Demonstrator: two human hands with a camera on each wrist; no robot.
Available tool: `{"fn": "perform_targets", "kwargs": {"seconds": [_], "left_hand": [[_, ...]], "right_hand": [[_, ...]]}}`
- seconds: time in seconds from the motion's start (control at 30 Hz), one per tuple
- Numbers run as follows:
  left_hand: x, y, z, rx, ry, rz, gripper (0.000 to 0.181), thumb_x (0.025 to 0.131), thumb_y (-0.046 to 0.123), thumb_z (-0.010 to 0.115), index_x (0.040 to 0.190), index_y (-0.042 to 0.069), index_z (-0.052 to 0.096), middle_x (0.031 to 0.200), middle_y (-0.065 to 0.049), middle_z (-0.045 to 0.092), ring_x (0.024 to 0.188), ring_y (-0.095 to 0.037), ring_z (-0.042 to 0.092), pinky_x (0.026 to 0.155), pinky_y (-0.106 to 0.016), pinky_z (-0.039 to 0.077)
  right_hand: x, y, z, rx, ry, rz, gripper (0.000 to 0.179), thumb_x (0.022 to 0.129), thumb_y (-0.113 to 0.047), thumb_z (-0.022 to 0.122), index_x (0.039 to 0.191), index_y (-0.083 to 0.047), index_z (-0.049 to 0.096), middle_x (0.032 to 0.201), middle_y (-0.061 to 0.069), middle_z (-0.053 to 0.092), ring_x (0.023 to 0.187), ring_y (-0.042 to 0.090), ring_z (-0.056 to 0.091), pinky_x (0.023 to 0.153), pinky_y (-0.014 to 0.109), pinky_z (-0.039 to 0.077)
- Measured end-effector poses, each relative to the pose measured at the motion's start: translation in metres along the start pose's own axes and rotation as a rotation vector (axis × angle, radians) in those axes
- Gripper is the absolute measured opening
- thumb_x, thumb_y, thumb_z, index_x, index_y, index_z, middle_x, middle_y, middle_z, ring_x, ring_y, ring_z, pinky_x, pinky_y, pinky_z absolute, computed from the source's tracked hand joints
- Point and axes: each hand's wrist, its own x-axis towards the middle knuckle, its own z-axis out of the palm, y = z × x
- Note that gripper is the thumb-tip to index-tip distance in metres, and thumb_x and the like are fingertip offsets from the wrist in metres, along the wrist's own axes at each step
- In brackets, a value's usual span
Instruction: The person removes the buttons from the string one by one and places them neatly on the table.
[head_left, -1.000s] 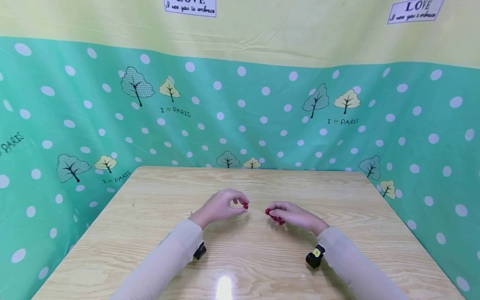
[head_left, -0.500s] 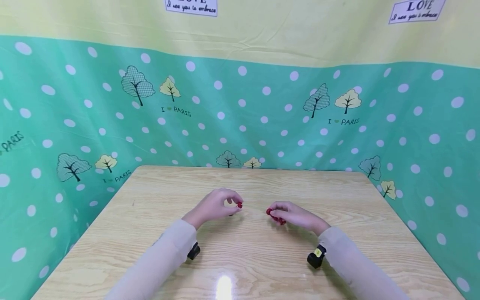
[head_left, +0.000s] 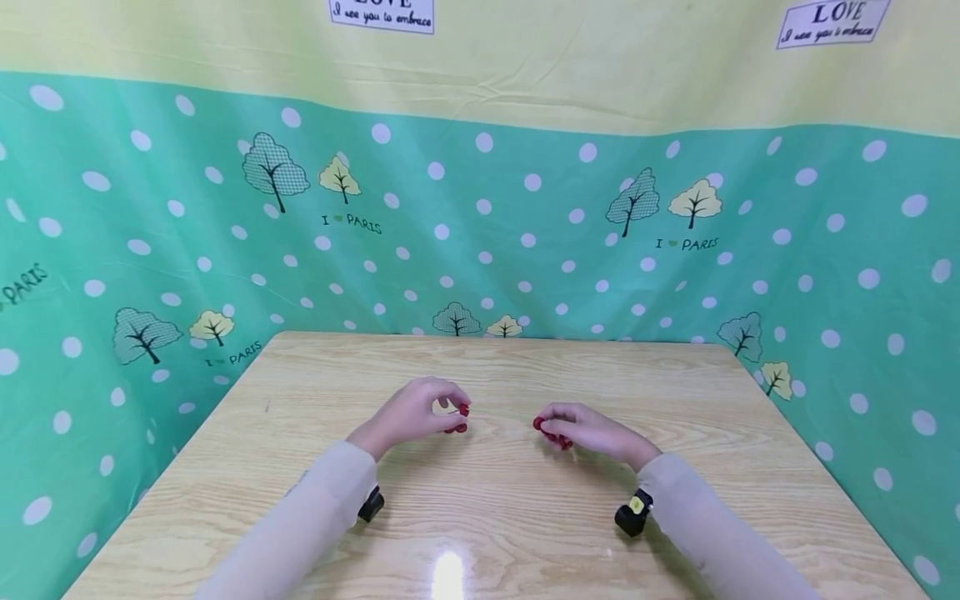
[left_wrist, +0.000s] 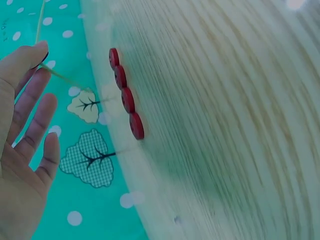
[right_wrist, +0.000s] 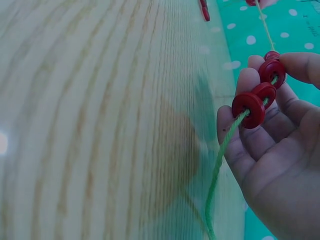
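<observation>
In the head view my left hand (head_left: 415, 412) pinches a red button (head_left: 464, 410) at its fingertips. The left wrist view mostly hides that button behind the fingers, while the thin green string (left_wrist: 65, 77) runs out from the pinch. Several red buttons (left_wrist: 128, 100) lie in a row on the table just beyond this hand. My right hand (head_left: 581, 427) holds several red buttons threaded on the string; the right wrist view shows them (right_wrist: 248, 109) stacked loosely along the fingers. A green tail of string (right_wrist: 216, 172) hangs from them, and a thin length leads up and away.
Both hands are over a light wood-grain table (head_left: 480, 517). A green and yellow cloth with dots and trees (head_left: 480, 225) hangs behind it and at the sides. Each wrist wears a small black camera, such as the right one (head_left: 632, 513).
My left hand has moved left with its red button, drawing away from the right hand. Red buttons on the table have come into sight below its fingertips. The right hand stays nearly still.
</observation>
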Motion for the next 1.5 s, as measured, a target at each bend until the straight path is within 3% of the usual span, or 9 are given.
{"fn": "perform_targets", "kwargs": {"seconds": [0.13,0.33,0.57,0.8,1.03,1.5], "left_hand": [[-0.004,-0.002,-0.004,0.009,0.008,-0.004,0.021,0.089,0.017,0.077,0.109,0.011,0.075,0.104,0.009,0.071,0.093,-0.023,0.065,0.084,-0.044,0.053],[-0.009,-0.006,-0.009,0.013,0.013,-0.008,0.023,0.088,0.016,0.078,0.110,0.011,0.075,0.103,0.010,0.071,0.091,-0.015,0.063,0.084,-0.043,0.054],[-0.015,-0.010,-0.013,-0.016,0.005,-0.032,0.024,0.087,0.014,0.079,0.110,0.009,0.075,0.103,0.008,0.071,0.093,-0.020,0.065,0.086,-0.043,0.054],[-0.021,-0.013,-0.016,0.006,0.025,-0.014,0.022,0.087,0.011,0.078,0.109,0.008,0.074,0.101,0.008,0.071,0.090,-0.018,0.065,0.084,-0.044,0.055],[-0.026,-0.015,-0.020,-0.002,0.018,-0.044,0.022,0.088,0.012,0.077,0.110,0.009,0.074,0.100,0.009,0.071,0.090,-0.016,0.065,0.084,-0.045,0.054],[-0.032,-0.026,-0.020,0.021,0.020,-0.054,0.023,0.087,0.016,0.079,0.109,0.011,0.074,0.099,0.012,0.070,0.087,-0.008,0.062,0.083,-0.041,0.055]], "right_hand": [[-0.001,0.000,0.000,0.003,0.001,0.008,0.036,0.106,-0.032,0.050,0.122,-0.001,0.061,0.090,0.016,0.062,0.078,0.019,0.054,0.068,0.032,0.043],[-0.002,-0.002,0.000,0.005,0.004,0.012,0.035,0.106,-0.031,0.050,0.120,-0.002,0.062,0.090,0.016,0.062,0.078,0.020,0.054,0.068,0.033,0.043],[-0.001,-0.001,0.000,-0.001,0.006,0.009,0.035,0.106,-0.032,0.050,0.119,-0.002,0.062,0.090,0.016,0.062,0.077,0.020,0.054,0.066,0.033,0.044],[-0.002,-0.002,-0.001,-0.008,0.006,0.009,0.034,0.106,-0.032,0.050,0.118,-0.003,0.062,0.090,0.014,0.063,0.077,0.020,0.054,0.066,0.032,0.043],[-0.003,-0.001,-0.001,-0.003,0.006,0.003,0.034,0.107,-0.031,0.049,0.119,-0.002,0.062,0.091,0.016,0.062,0.078,0.020,0.054,0.067,0.033,0.044],[-0.004,-0.001,-0.003,-0.006,0.006,0.005,0.033,0.107,-0.030,0.049,0.118,-0.002,0.062,0.089,0.015,0.062,0.076,0.022,0.054,0.063,0.032,0.043]]}}
